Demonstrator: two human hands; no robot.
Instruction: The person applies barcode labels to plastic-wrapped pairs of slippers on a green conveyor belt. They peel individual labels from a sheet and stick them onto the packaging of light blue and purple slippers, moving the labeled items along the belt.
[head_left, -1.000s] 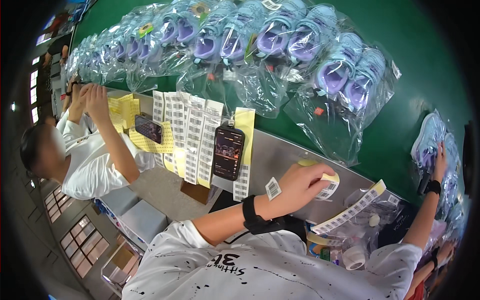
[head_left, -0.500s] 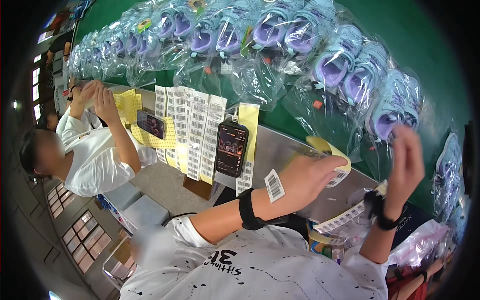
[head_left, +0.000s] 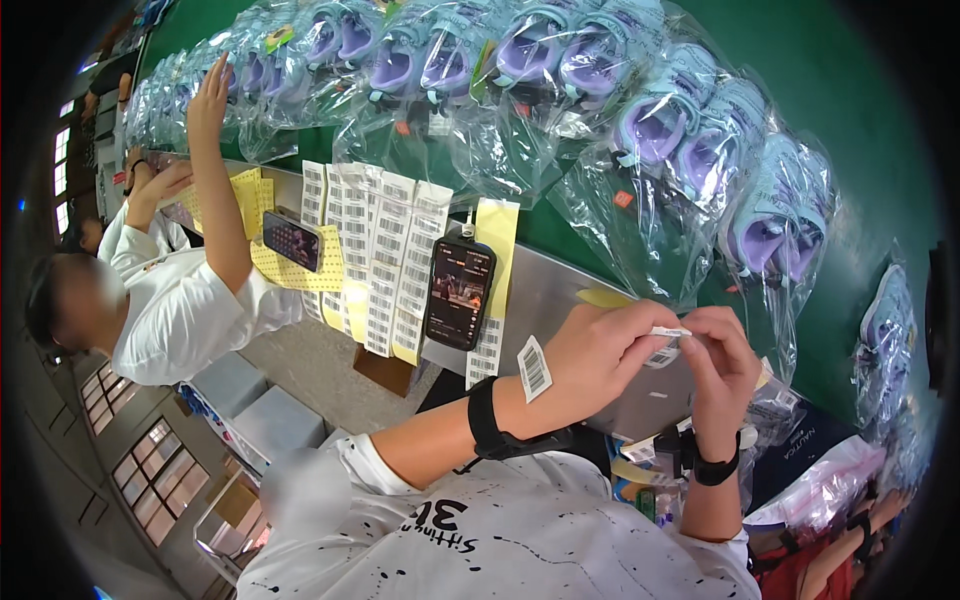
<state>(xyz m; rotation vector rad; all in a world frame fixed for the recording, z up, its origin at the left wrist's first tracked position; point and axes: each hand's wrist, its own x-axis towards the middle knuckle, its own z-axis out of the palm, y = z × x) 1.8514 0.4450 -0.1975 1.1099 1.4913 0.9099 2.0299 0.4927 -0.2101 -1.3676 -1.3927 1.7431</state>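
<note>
My left hand (head_left: 595, 355) pinches a strip of barcode labels (head_left: 664, 352) whose yellow backing (head_left: 606, 298) shows behind the knuckles. Close against it, my right hand (head_left: 722, 372) has its thumb and fingers pressed together on a white barcode label (head_left: 668, 331) at the strip's edge. Whether that label has come off its backing I cannot tell. A single barcode sticker (head_left: 534, 369) clings to the back of my left wrist. Beyond my hands, a pair of light blue and lilac shoes (head_left: 775, 215) lies in a clear plastic bag.
Several more bagged pairs of shoes (head_left: 650, 125) curve along the green table (head_left: 850, 110). Left of my hands are a phone (head_left: 460, 293), barcode sheets (head_left: 385, 255) and another phone (head_left: 291, 242). A co-worker's raised hand (head_left: 208, 95) reaches over the table at left. Plastic packaging (head_left: 815, 485) lies at lower right.
My right hand has come left and down from the nearest bagged shoes to meet my left hand at the label strip. The co-worker's hand at left has risen toward the shoes.
</note>
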